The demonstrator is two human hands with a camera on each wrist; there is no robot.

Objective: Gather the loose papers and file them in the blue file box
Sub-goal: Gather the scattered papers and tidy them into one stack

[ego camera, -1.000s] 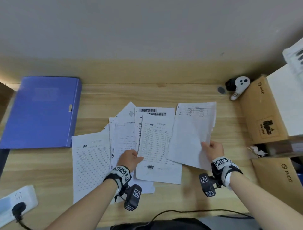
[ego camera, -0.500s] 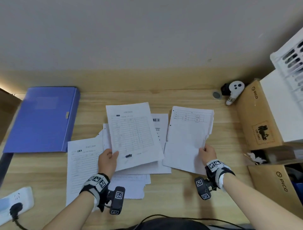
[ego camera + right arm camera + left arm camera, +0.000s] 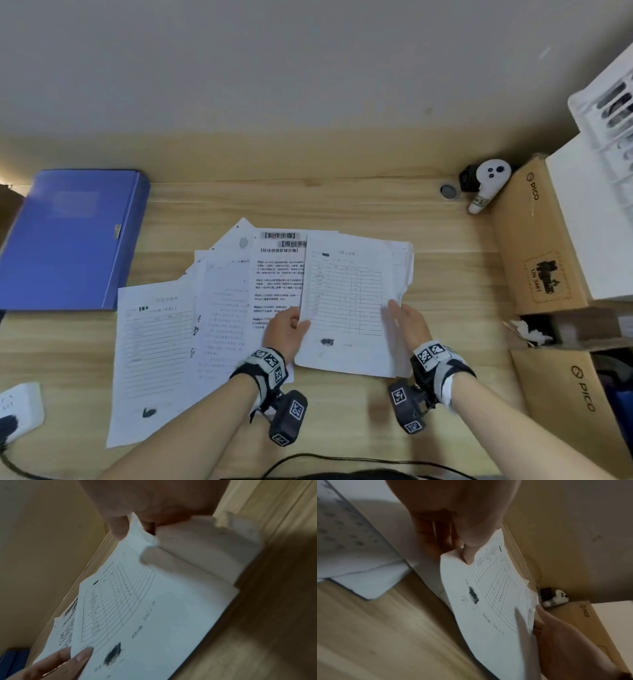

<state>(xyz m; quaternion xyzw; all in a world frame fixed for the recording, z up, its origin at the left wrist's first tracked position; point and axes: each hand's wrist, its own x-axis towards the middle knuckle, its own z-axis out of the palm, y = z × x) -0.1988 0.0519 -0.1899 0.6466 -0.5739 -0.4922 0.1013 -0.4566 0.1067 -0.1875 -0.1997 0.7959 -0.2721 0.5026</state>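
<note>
- Progress, as I read it: I'm in the gathering stage and nothing is filed yet. The blue file box (image 3: 73, 236) lies flat and closed at the upper left of the head view, well apart from my hands, with no paper in it that I can see.
- My left hand (image 3: 286, 330) pinches the left edge of the table-printed sheet (image 3: 346, 301), thumb on top and fingers under, as the left wrist view shows.
- My right hand (image 3: 409, 323) grips the right edge of a thin stack (image 3: 400, 260) just beneath that sheet; the right wrist view shows thumb over and fingers under, with curled page edges below.
- Both sit in the centre of the head view, right of the loose spread, raised off the desk (image 3: 342, 205) at the near side as far as I can judge.
- Left to do, I judge: lay the sheet on the stack, collect the remaining papers (image 3: 219, 301) fanned across the centre left, square them up, open the box and put them in.
- Count: one file box; one sheet between my hands; the stack under it holds at least two pages, and I cannot tell the exact number.
- On the desk I make out roughly four or five overlapping loose sheets; the overlaps hide any firmer count.
- Elsewhere: two cardboard boxes (image 3: 534, 240) at the right edge, one white controller (image 3: 488, 181) at the upper right, one power strip (image 3: 20, 407) at the lower left.
</note>
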